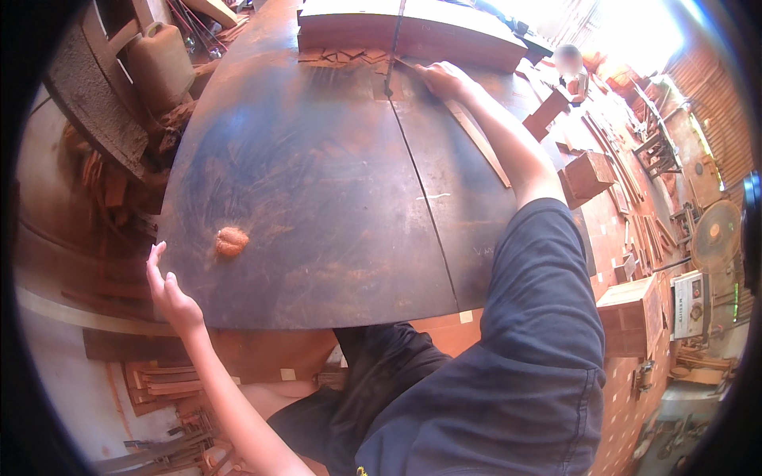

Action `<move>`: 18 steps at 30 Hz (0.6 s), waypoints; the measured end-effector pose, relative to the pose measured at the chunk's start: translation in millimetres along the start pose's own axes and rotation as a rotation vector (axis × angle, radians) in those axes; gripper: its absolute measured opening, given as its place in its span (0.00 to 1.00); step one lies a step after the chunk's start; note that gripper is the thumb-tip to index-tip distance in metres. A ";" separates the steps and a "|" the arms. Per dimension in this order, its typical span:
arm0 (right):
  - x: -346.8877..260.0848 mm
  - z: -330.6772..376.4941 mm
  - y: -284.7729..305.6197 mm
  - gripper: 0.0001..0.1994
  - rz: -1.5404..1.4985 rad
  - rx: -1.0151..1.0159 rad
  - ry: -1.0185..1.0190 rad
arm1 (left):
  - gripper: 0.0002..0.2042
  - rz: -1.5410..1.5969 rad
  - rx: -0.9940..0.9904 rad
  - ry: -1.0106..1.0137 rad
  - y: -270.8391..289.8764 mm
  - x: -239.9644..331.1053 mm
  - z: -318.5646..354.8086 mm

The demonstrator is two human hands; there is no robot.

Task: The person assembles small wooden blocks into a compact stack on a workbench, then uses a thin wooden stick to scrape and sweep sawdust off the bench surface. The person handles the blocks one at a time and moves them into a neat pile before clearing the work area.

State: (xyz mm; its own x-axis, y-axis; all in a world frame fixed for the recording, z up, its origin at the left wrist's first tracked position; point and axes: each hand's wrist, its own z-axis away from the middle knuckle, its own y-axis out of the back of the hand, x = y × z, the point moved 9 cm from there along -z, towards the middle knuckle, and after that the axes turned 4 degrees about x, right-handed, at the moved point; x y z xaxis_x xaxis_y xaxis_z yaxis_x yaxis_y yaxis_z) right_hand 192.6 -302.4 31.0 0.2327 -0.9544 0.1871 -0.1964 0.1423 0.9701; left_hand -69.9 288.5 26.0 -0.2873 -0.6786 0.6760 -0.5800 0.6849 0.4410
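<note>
Reaching far forward across the dark metal worktop (317, 198), the right hand (441, 79) presses a long thin wooden strip (476, 139) close to the upright saw blade (390, 55), its fingers curled down over the strip's far end in a closed hold. The strip's long axis runs from that hand back toward the person, slanting out to the right beneath the outstretched forearm, so its far end lies just to the right of the blade and its near end trails well behind the hand. The left hand (168, 289) is far from all this, at the near left edge of the worktop, open with fingers spread upward and the palm resting against the rim, holding nothing. The right hand is thus by far the nearer to strip and blade. Ahead of the left hand, and well apart from the right, a small heap of reddish sawdust (231, 240) sits on the metal. Beyond the right hand, small wood offcuts (341, 57) lie scattered at the foot of a broad pale block (413, 32) behind the blade. Off to the right of the right arm, open wooden boxes (591, 173) stand on the floor; what they hold cannot be made out. A pale plastic jug (161, 63) stands beyond the left hand, past the worktop's far left edge.
</note>
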 end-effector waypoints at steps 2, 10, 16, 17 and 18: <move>2.3 1.1 -1.7 0.15 0.014 0.021 0.008 | 0.26 -0.008 0.000 -0.007 1.5 1.3 -1.5; 35.8 26.9 21.1 0.12 0.014 0.322 -0.220 | 0.25 0.094 0.058 0.028 2.4 -0.9 -1.3; 39.1 59.6 63.8 0.11 -0.194 0.466 -0.431 | 0.25 0.086 0.054 0.007 2.2 -0.8 -2.1; 38.0 66.3 64.1 0.11 -0.225 0.478 -0.432 | 0.25 0.092 0.055 0.008 0.6 -0.1 -2.4; 36.4 73.2 63.8 0.11 -0.256 0.490 -0.431 | 0.25 0.098 0.056 0.009 -1.2 0.8 -2.2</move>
State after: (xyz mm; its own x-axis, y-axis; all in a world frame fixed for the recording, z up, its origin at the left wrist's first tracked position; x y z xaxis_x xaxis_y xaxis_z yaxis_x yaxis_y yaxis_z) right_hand 118.8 -347.2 88.4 -0.0500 -0.9755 -0.2142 -0.6162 -0.1387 0.7753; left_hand -67.8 287.8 27.3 -0.3382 -0.6064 0.7196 -0.5910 0.7319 0.3391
